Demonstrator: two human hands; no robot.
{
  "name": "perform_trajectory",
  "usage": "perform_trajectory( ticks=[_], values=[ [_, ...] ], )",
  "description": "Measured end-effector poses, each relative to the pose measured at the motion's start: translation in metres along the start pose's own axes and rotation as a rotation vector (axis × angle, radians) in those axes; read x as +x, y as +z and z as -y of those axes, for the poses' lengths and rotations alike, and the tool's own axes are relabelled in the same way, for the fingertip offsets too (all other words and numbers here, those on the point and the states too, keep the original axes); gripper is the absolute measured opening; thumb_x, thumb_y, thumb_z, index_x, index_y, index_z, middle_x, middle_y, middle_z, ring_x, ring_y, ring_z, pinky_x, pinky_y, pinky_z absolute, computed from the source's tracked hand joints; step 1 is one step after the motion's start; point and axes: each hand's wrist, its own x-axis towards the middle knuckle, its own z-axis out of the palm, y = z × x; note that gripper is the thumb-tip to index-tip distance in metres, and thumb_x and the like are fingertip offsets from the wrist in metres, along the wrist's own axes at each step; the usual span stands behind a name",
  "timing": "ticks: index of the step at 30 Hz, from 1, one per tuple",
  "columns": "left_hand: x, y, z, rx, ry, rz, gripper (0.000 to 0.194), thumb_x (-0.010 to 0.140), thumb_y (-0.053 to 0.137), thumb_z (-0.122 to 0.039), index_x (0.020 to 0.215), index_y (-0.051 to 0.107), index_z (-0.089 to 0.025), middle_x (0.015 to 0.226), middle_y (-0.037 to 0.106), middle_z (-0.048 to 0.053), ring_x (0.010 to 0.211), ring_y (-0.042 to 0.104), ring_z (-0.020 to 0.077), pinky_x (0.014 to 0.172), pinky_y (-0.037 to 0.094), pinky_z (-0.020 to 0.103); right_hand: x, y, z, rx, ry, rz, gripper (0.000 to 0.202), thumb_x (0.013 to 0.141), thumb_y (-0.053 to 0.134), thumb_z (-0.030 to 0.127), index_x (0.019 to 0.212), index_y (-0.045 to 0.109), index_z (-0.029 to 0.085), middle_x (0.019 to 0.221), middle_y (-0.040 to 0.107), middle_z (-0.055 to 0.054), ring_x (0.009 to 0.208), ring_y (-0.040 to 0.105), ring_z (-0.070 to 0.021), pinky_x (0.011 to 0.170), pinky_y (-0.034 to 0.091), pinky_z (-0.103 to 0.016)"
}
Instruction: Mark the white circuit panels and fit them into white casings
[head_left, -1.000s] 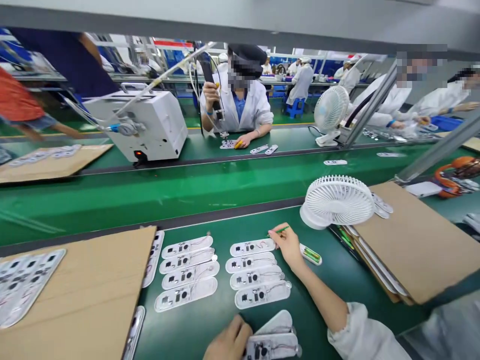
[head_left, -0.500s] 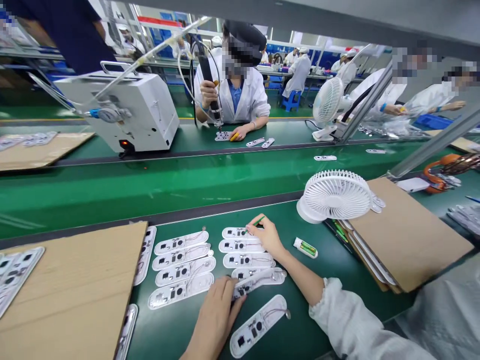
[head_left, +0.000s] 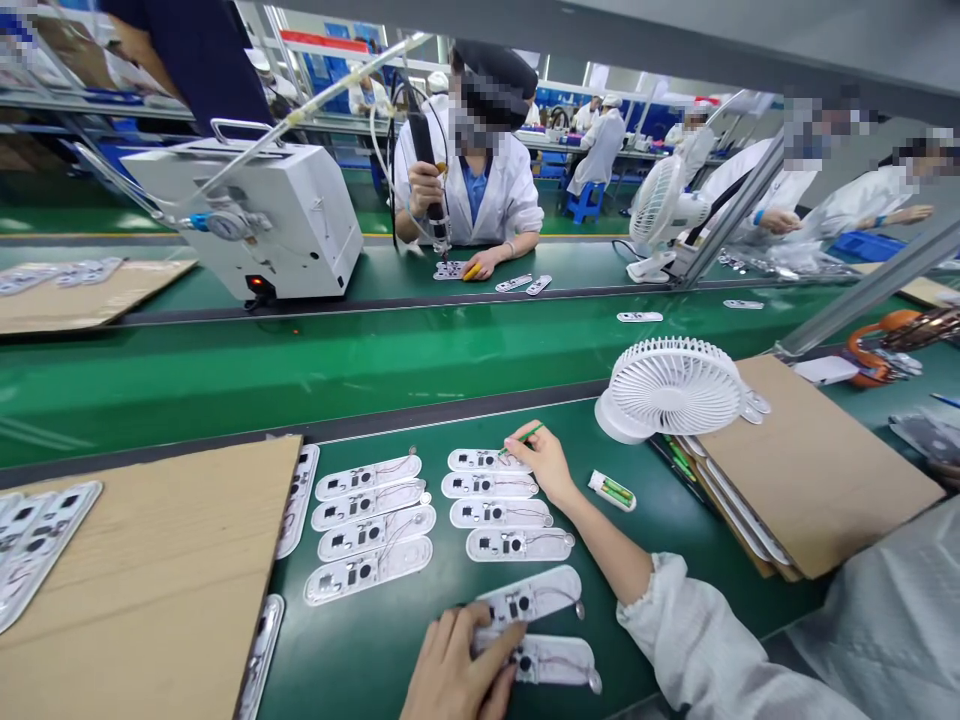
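My left hand [head_left: 461, 660] is at the near edge, its fingers closed on the left end of a white oval casing [head_left: 536, 597] with black parts and thin wires. Just below lies another such casing [head_left: 559, 660], its left end partly hidden by that hand. Between the fingertips of my right hand [head_left: 547, 465] is a thin green stick-like tool [head_left: 531, 433]. Its tip is over the top casing [head_left: 472, 459] of the right column. Several similar casings [head_left: 517, 545] lie in this column, and several more [head_left: 367, 570] form a column to the left.
Cardboard [head_left: 150, 570] with casings on it lies at left. A small clear tub with green contents [head_left: 613, 491], a white fan [head_left: 675, 390] and stacked cardboard [head_left: 825, 470] are at right. Beyond the green belt [head_left: 450, 350], a co-worker [head_left: 480, 190] holds a black power driver [head_left: 424, 150].
My left hand has moved nearer to me and rightwards with a casing, which no longer overlaps the right column. The right hand stays at the top casing. Casings on the belt have shifted left.
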Motion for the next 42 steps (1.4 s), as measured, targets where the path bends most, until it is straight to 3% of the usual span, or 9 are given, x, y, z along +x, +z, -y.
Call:
perform_trajectory(
  ticks=[3,8,11,14,20,26,31,35,42],
  values=[
    [0.006,-0.002,0.008,0.061,-0.050,-0.093,0.037,0.092,0.052,-0.032,0.127,0.059,-0.041,0.108,0.068,0.006,0.090,0.065,0.0224,0.071,0.057,0.032,-0.001,-0.003,0.002,0.013,0.012,-0.020,0.033,0.070,0.074,0.050,0.076,0.056,0.022,0.065,0.068,-0.001,0.064,0.064,-0.0189,0.062,0.048,-0.031],
    [0.017,-0.001,0.010,0.261,0.218,-0.121,0.050,0.092,0.052,-0.033,0.140,0.042,-0.044,0.145,0.050,0.001,0.126,0.051,0.0341,0.090,0.053,0.052,-0.004,-0.019,0.015,-0.031,-0.016,-0.052,0.031,0.078,0.066,0.052,0.085,0.057,0.022,0.074,0.071,-0.003,0.077,0.068,-0.0213,0.078,0.051,-0.037],
    [0.026,0.002,0.007,0.281,0.194,-0.135,0.055,0.092,0.050,-0.032,0.144,0.036,-0.040,0.153,0.039,0.002,0.132,0.044,0.0385,0.091,0.052,0.059,-0.009,-0.031,0.024,-0.113,-0.057,-0.035,0.032,0.088,0.052,0.051,0.098,0.059,0.022,0.078,0.071,-0.004,0.082,0.067,-0.0216,0.083,0.050,-0.038],
    [0.035,0.003,0.008,0.221,0.164,-0.097,0.054,0.092,0.049,-0.034,0.144,0.037,-0.040,0.155,0.034,0.001,0.136,0.039,0.0391,0.095,0.048,0.062,-0.015,-0.040,0.031,-0.246,-0.096,0.006,0.033,0.094,0.042,0.047,0.102,0.060,0.021,0.073,0.067,-0.003,0.072,0.064,-0.0199,0.075,0.050,-0.036],
    [0.040,0.001,0.008,0.216,0.176,-0.046,0.056,0.091,0.052,-0.038,0.145,0.036,-0.039,0.158,0.027,0.001,0.141,0.027,0.0431,0.096,0.046,0.066,-0.026,-0.038,0.034,-0.591,-0.175,0.150,0.017,0.092,0.049,0.028,0.093,0.065,0.023,0.081,0.065,-0.002,0.077,0.060,-0.0201,0.078,0.047,-0.036],
    [0.058,-0.002,0.015,0.174,0.098,-0.201,0.046,0.095,0.047,-0.035,0.141,0.044,-0.029,0.151,0.042,0.004,0.142,0.030,0.0349,0.104,0.042,0.061,-0.026,-0.025,0.022,-0.840,-0.266,0.306,0.004,0.084,0.067,0.020,0.087,0.065,0.022,0.092,0.061,-0.005,0.092,0.057,-0.0241,0.083,0.046,-0.038],
    [0.100,0.004,0.045,0.178,-0.006,-0.329,0.036,0.097,0.038,-0.020,0.126,0.058,-0.013,0.132,0.062,0.011,0.125,0.054,0.0265,0.103,0.049,0.046,-0.021,-0.019,0.022,-0.983,-0.318,0.401,0.004,0.086,0.067,0.020,0.089,0.064,0.021,0.095,0.059,-0.005,0.092,0.057,-0.0226,0.084,0.047,-0.037],
    [0.110,0.010,0.056,0.189,0.008,-0.338,0.034,0.096,0.038,-0.016,0.120,0.063,-0.013,0.127,0.066,0.010,0.120,0.059,0.0264,0.100,0.051,0.042,-0.016,-0.013,0.029,-1.089,-0.348,0.468,0.004,0.085,0.068,0.022,0.086,0.064,0.019,0.095,0.062,-0.008,0.090,0.056,-0.0241,0.081,0.045,-0.038],
    [0.105,0.008,0.055,0.244,0.038,-0.311,0.036,0.094,0.042,-0.012,0.125,0.059,-0.016,0.130,0.064,0.009,0.121,0.058,0.0266,0.099,0.051,0.042,-0.026,-0.014,0.027,-1.185,-0.342,0.472,0.005,0.091,0.061,0.021,0.088,0.064,0.017,0.083,0.068,-0.007,0.083,0.058,-0.0245,0.074,0.040,-0.036]
  ],
)
